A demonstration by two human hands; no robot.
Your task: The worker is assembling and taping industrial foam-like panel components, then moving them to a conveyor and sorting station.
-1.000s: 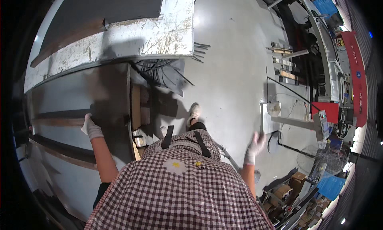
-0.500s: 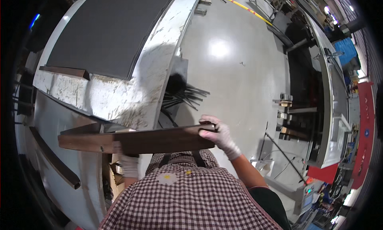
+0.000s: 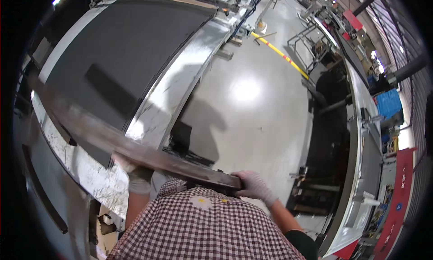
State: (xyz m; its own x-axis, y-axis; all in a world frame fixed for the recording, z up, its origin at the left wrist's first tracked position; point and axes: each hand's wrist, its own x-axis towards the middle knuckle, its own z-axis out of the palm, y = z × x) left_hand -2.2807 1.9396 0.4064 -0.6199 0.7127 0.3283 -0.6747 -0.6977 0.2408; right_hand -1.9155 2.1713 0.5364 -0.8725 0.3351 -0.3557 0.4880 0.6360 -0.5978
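Observation:
A long brown rectangular bar (image 3: 158,159) slants across in front of me, its far left end blurred by motion. My right hand (image 3: 253,186), in a light glove, is closed around the near right end, close to my checked apron. Further along, my left hand (image 3: 131,170), also gloved, grips it from below, with its fingers partly hidden behind the bar. The bar's left part passes above the worn pale table (image 3: 155,104) and the dark grey sheet (image 3: 149,39) lying there, and its shadow falls on the sheet.
A shorter brown piece (image 3: 63,128) lies at the sheet's near left corner, partly covered. Another brown bar (image 3: 43,192) rests on a grey surface at lower left. A yellow pole (image 3: 282,55) lies on the floor ahead. A long bench (image 3: 356,170) runs along the right.
The bar has swung from nearly level across my body to a slant, its left end now raised out over the table. Both hands still hold it. My view has shifted forward over the table.

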